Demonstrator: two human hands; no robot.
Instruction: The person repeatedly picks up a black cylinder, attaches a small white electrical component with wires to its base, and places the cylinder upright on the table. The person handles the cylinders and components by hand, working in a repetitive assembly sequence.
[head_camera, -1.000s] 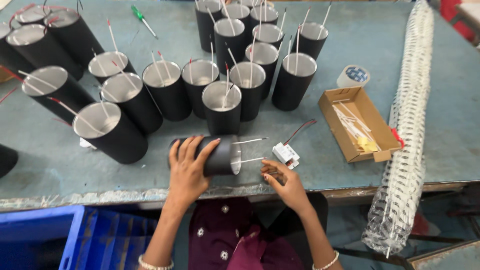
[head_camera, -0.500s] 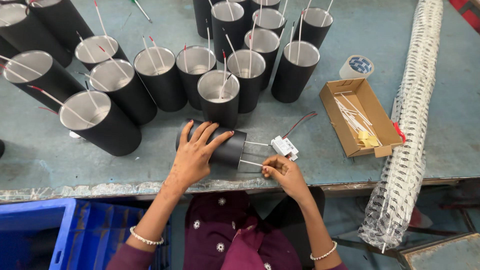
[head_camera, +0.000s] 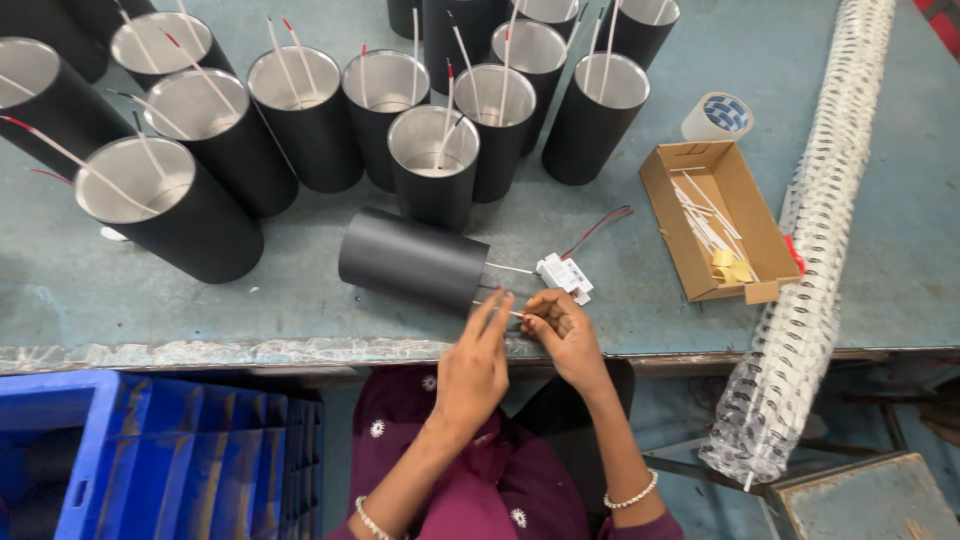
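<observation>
We look down on a blue-green counter (head_camera: 900, 270) where a black cylinder (head_camera: 412, 260) lies on its side near the front edge, two thin white wires (head_camera: 508, 268) sticking out of its open right end. Our left hand (head_camera: 473, 362) reaches up from below, fingers extended and loosely spread, fingertips touching the lower wire just beside the cylinder's mouth; it grips nothing firmly. Our right hand (head_camera: 562, 330) is curled, its fingertips pinching the tip of that same wire. A small white connector block (head_camera: 565, 275) with red and black leads rests just above the right hand. We judge the step to be preparing the wire end for joining to the connector; the next move would call for steady, fine fingertip control. Both forearms rise from the bottom edge, wrists bent inward, each with a bracelet. Behind stand many upright black cylinders (head_camera: 433, 165); to the right sit an open cardboard box (head_camera: 716, 222), a tape roll (head_camera: 718, 116) and a long wrapped bundle (head_camera: 815, 260).
</observation>
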